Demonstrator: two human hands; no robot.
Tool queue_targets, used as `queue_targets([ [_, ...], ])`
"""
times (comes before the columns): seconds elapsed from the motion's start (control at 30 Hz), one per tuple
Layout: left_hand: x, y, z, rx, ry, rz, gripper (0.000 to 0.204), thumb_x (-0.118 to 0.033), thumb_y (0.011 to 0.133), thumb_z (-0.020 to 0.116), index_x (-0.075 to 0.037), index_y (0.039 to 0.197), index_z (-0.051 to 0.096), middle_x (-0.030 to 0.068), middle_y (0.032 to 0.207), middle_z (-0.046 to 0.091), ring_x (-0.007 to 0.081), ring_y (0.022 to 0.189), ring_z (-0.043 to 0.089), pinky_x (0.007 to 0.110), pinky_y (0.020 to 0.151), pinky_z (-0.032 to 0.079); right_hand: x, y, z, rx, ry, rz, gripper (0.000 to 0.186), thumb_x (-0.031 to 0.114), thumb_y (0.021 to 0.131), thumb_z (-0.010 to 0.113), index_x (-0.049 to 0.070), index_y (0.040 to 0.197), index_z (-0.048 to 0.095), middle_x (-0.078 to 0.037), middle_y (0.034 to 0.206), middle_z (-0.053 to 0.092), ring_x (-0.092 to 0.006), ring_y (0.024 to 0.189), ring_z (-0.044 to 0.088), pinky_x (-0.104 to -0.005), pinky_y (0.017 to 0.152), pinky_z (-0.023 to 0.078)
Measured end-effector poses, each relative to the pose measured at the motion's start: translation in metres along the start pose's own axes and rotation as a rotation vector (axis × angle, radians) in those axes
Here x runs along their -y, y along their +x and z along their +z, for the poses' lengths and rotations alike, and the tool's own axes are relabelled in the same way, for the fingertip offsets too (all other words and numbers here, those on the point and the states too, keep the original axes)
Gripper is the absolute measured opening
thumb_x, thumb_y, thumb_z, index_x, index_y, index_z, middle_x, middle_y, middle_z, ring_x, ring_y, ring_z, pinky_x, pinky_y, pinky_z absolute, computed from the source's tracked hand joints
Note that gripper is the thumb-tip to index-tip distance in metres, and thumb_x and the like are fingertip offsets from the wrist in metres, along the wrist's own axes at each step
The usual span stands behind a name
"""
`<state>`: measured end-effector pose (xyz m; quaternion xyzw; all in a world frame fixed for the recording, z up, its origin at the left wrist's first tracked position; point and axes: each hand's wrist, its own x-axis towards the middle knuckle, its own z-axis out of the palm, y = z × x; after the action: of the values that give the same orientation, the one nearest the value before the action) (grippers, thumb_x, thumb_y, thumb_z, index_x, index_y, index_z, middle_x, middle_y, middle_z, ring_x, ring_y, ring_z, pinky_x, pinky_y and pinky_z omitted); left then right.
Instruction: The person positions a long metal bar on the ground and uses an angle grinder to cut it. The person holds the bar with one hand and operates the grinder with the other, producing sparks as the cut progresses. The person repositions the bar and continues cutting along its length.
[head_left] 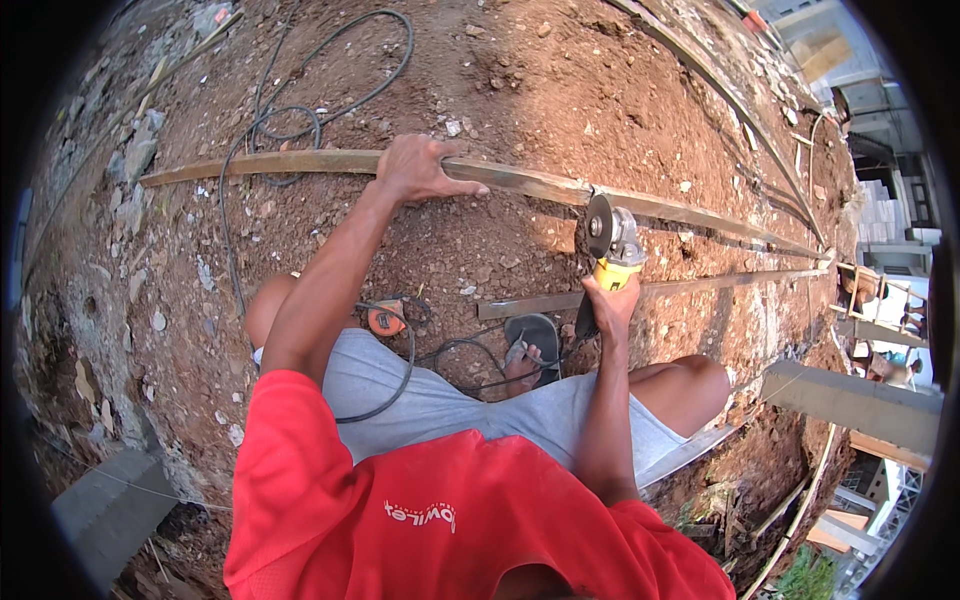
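Reddish-brown soil (480, 100), outdoors, strewn with small stones and pale chips; sunlit to the right. Long wooden bar (520, 180) lies across it in front of the seated person, from the left side to the far right. Left hand (415, 170) lies over the bar left of its middle, thumb spread out to the right; fingertips hidden, so cannot tell whether they close round the wood. Right hand (612, 305) wrapped around a yellow-and-black angle grinder (618, 275), held upright with its disc (599, 227) at the bar's near side; contact cannot be made out. Nearer the person, a second, shorter bar (540, 303) on the ground. One foot in a dark sandal (545, 333) just below that. Orange tape measure (385, 320) beside the left knee. Black cable (408, 45) loops over the soil beyond the bar at left; a length also crosses the grey shorts (520, 420). Red shirt (400, 470) above these. Farther out: thin pole (715, 82) upper right, grey beam (850, 405) at right, grey block (115, 515) lower left.
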<state>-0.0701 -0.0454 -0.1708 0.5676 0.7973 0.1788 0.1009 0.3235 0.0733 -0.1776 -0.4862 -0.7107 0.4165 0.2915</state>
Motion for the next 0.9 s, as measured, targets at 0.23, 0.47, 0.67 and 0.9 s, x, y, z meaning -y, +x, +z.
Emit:
queue_targets([
  [0.23,-0.002,0.000,-0.006,0.036,0.021,-0.010,0.101,-0.102,0.061,0.061,-0.027,0.126,0.078,0.0123,0.067,0.069,0.0261,0.069,0.072,0.044,0.069,0.058,-0.009,0.003,0.003,-0.025,-0.024,0.007,0.048,0.009,0.070,0.087,0.000,0.111,0.062,-0.007,0.096,0.068,-0.0151,0.081,0.062,-0.0324,0.073,0.054],
  [0.47,-0.009,-0.003,-0.013,0.045,0.031,-0.033,0.101,-0.101,0.061,0.061,-0.026,0.128,0.077,0.0131,0.069,0.071,0.0266,0.072,0.073,0.043,0.072,0.059,-0.010,0.004,0.005,-0.026,0.002,-0.036,0.048,0.010,0.070,0.085,0.000,0.111,0.062,-0.007,0.095,0.067,-0.0151,0.079,0.062,-0.0324,0.071,0.054],
  [0.67,-0.010,-0.002,-0.015,0.064,0.038,-0.031,0.100,-0.100,0.063,0.062,-0.025,0.128,0.078,0.0143,0.073,0.073,0.0277,0.075,0.075,0.044,0.075,0.060,-0.008,0.002,0.009,-0.039,0.024,-0.014,0.046,0.009,0.071,0.085,0.000,0.111,0.062,-0.006,0.095,0.068,-0.0147,0.078,0.062,-0.0322,0.071,0.054],
  [0.9,-0.004,-0.001,-0.007,0.037,0.056,-0.015,0.102,-0.100,0.063,0.062,-0.022,0.126,0.078,0.0161,0.074,0.073,0.0291,0.075,0.075,0.045,0.076,0.060,-0.014,0.003,0.016,-0.052,0.029,-0.069,0.045,0.008,0.074,0.085,-0.001,0.112,0.062,-0.007,0.095,0.068,-0.0150,0.079,0.062,-0.0319,0.071,0.054],
])
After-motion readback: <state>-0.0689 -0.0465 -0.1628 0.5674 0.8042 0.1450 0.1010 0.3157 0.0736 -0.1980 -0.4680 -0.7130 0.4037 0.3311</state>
